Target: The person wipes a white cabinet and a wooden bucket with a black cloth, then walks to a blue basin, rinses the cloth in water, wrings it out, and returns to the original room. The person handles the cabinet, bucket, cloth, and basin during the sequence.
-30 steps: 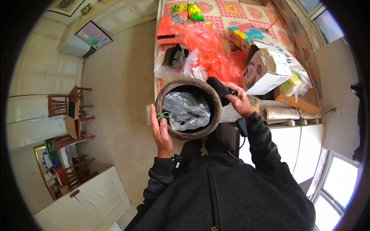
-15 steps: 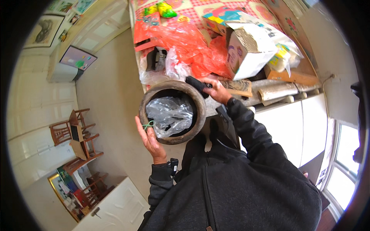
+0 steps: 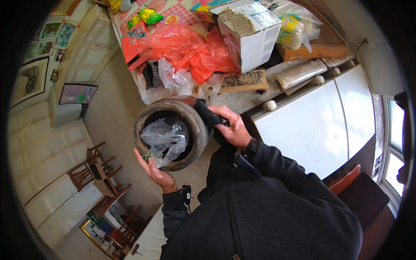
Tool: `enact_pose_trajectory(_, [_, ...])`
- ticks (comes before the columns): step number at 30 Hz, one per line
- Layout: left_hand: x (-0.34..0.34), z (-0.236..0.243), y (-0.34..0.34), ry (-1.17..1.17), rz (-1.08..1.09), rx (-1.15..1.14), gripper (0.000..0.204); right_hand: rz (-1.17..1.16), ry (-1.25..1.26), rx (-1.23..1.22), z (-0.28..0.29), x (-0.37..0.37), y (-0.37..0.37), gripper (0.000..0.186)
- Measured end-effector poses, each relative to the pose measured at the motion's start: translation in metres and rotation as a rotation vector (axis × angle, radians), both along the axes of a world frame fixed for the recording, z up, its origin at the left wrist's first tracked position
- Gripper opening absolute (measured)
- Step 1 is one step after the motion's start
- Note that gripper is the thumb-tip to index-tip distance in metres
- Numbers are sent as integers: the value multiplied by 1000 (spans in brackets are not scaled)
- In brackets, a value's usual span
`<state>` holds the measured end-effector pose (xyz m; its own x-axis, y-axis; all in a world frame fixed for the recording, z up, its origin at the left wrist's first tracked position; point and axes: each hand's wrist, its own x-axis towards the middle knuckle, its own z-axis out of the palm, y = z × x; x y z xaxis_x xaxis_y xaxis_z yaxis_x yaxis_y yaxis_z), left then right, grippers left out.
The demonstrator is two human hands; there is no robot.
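Head view: a wooden chair (image 3: pixel 80 177) stands left on the pale floor (image 3: pixel 108 112), a checked cloth (image 3: pixel 180 9) spreads ahead, and a glossy white cabinet (image 3: pixel 303 125) stands right. The left hand (image 3: pixel 157 174), thumb apart from its extended fingers, touches a rough, round brown pot (image 3: pixel 198 130) at lower left; the right hand (image 3: pixel 233 128) curls around a black item (image 3: pixel 205 113) against its upper-right side. Crumpled clear plastic (image 3: pixel 167 138) lies in the pot's mouth, between both hands.

Small dark print is carried by the white carton (image 3: pixel 250 38), on its top and side, and dark marks by the clear plastic bag (image 3: pixel 306 15); no wording can be read reliably.
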<state>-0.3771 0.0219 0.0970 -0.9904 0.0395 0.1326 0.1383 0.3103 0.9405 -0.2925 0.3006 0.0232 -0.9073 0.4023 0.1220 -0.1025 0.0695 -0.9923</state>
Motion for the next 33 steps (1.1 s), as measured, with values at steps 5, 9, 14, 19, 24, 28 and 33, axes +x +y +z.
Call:
enact_pose_trajectory(5, [1,0,-1,29,-18,-38,68,-74,-145,-17,-47,-40,-3,46])
enact_pose_trajectory(9, [-1,1,0,77,-88,-36,68,-92,-454,-162,-75,-29,-8,42])
enact_pose_trajectory(14, [1,3,1,-10,-12,-12,68,-80,-150,-280,-19,-7,-13,49])
enact_pose_trajectory(19, [0,3,1,11,-41,29,66,-34,69,96,55,-27,-4,67])
enact_pose_trajectory(24, [1,1,0,3,-27,20,66,4,39,304,59,-42,4,74])
enact_pose_trajectory(28, [2,-1,-2,31,-26,-12,69,-5,-30,340,51,8,-9,80])
enact_pose_trajectory(33, [0,-2,0,116,-72,-97,72,42,-30,195,28,35,-14,72])
